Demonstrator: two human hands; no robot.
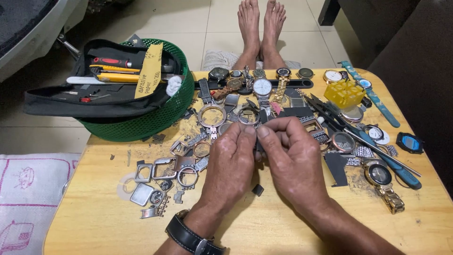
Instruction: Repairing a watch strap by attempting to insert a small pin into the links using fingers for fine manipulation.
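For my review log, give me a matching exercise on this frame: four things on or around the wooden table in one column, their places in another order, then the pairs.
Things:
1. green mesh basket
2. yellow plastic block
3. gold-banded watch
4. black wrist strap

Places:
A. on the left hand's wrist
B. far left of the table, holding a black tool pouch
C. far right, among the watches
D. near right, beyond the right hand

Pairs: 1-B, 2-C, 3-D, 4-A
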